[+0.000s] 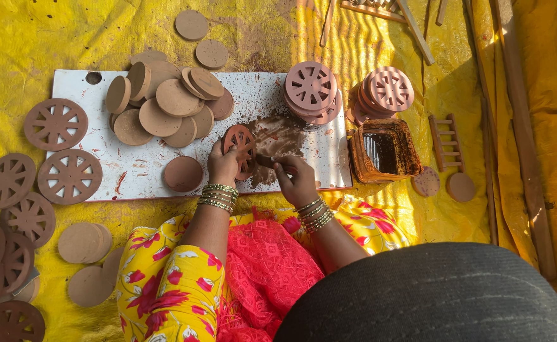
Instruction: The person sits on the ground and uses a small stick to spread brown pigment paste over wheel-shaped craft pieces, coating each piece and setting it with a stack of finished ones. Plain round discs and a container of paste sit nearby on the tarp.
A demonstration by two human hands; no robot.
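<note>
A round clay wheel (240,149) with cut-out spokes stood on edge on the white board (126,171), damp and reddish-brown. The left hand (222,164) gripped it from the side with fingers curled around its rim. The right hand (296,180) pinched a small tool (265,161), its tip touching the wheel's face. A wet brown smear (278,136) darkened the board just beside them.

One plain flat clay disc (183,173) lay on the board near the left hand, and a loose heap of smooth discs (164,104), more than ten, overlapped farther up. Two stacks of pinkish finished wheels (311,88) stood at the board's right end. A square, clay-smeared tub (385,151) of dark liquid sat just past the board on the yellow sheet (25,44). Two spoked wheels (56,124) lay on the board's left end, with more wheels and discs scattered on the sheet beyond.
</note>
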